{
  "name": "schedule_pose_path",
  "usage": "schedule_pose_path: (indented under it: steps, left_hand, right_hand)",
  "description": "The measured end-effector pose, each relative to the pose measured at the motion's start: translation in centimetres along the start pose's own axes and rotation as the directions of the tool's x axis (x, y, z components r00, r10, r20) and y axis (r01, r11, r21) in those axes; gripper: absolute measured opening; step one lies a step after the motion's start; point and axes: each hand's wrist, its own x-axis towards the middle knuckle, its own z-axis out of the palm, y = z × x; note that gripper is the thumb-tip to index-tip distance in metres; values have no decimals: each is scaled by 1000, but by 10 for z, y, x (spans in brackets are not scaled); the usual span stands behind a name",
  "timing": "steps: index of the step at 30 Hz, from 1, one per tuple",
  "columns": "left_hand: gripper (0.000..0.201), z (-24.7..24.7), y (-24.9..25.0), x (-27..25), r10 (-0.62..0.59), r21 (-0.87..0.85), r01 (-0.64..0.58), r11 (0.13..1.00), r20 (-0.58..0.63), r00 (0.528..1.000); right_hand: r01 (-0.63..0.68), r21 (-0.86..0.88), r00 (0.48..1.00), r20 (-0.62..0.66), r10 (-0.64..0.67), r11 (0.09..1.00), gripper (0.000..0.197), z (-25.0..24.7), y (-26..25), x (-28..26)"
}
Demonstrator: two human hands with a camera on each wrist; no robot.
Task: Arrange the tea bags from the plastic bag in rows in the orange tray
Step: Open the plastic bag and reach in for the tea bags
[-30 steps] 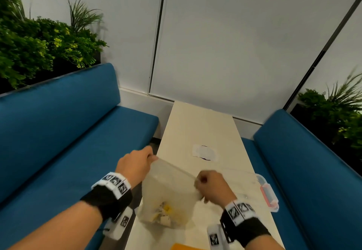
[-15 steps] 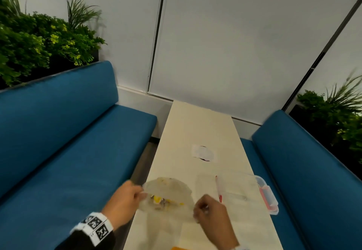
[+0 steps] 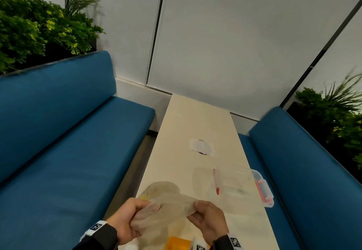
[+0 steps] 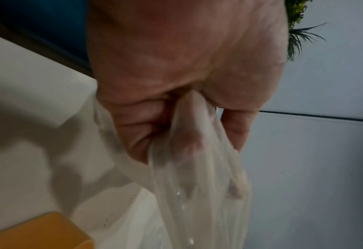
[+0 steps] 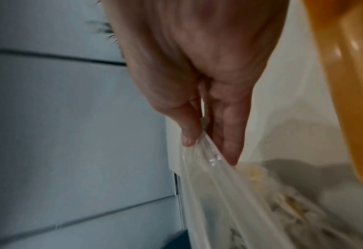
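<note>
The orange tray [image 3: 177,243] is seen at the very near edge of the table [image 3: 197,116], and everything else is placed from it. Just beyond the orange tray, the plastic bag [image 3: 166,204] is held up between both hands: a bunched fold is gripped in the curled left hand [image 3: 125,220], while an edge is pinched between thumb and fingers of the right hand [image 3: 209,217]. The tea bags [image 5: 291,203] are glimpsed as yellowish shapes inside the bag. If the film is pulled apart unevenly, the tea bags could be spilled past the tray. Farther from the tray, to the right, a clear container [image 3: 244,185] lies, and stray tea bags could be scattered toward it.
</note>
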Motion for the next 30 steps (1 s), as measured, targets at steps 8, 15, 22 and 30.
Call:
schedule_pose_path:
  steps: [8, 15, 22, 30]
  left_hand:
    - [34, -13, 4, 0, 102, -239, -109, 965, -43, 994]
    - [36, -9, 11, 13, 230, -347, -259, 901, -124, 965]
    - [77, -5, 10, 27, 293, -99, -301, 948, -88, 952]
    - [42, -27, -7, 17, 662, 718, -454, 527, -12, 749]
  right_hand:
    - [-316, 97, 938, 182, 295, 944, 22, 13, 4, 4]
    - [-95, -90, 987, 119, 105, 991, 17, 30, 12, -13]
    - [439, -750, 881, 251, -401, 495, 20, 38, 12, -18]
    - [203, -471, 961, -71, -266, 859, 33, 40, 14, 24]
